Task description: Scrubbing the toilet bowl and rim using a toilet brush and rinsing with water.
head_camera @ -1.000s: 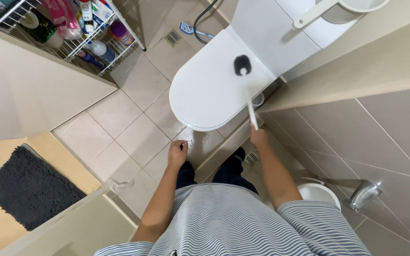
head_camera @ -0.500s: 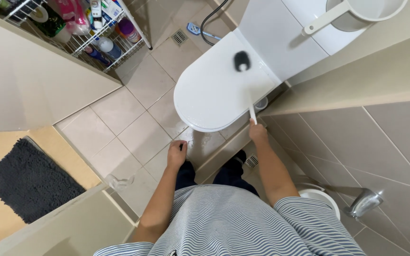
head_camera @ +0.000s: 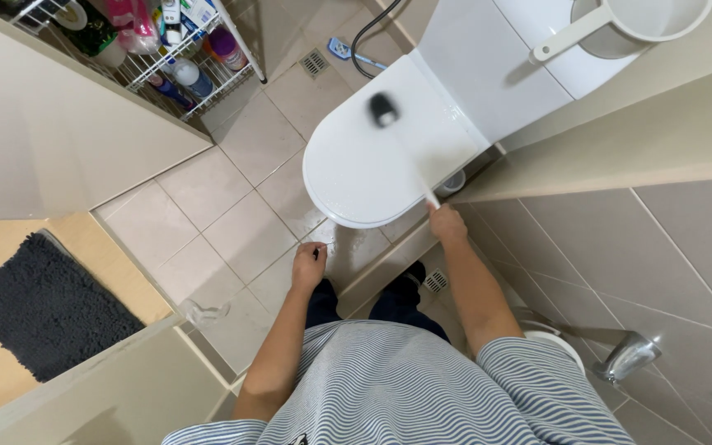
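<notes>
The toilet [head_camera: 356, 177] lies ahead of my right hand [head_camera: 448, 224], lid down, its white surface filling the space between me and the cistern [head_camera: 488, 66] beyond it. To the right of that hand a beige tiled wall [head_camera: 620, 247] runs close alongside, and a white dipper [head_camera: 620, 25] sits up on the ledge past the cistern. Out past my left hand [head_camera: 308, 265] the floor tiles [head_camera: 232, 206] stretch to a wire rack [head_camera: 166, 49] crowded with bottles, and further off on that side a dark shaggy mat [head_camera: 43, 305] lies on a tan floor.

My right hand is closed around the end of the toilet brush [head_camera: 401, 148], whose white handle runs forward and to the left from my grip, with the dark head [head_camera: 382, 109] out over the far part of the closed lid. The head looks blurred, so I cannot tell whether it touches the lid or hangs just above it. My left hand holds nothing; its fingers are curled loosely, low by my knee, above a damp patch of floor just in front of the bowl.

To scrub well from here, I judge I should keep a firm grip low on the handle, press the bristles flat rather than on edge, and work in short overlapping strokes from the hinge side toward me, keeping the handle clear of the wall at my right.
</notes>
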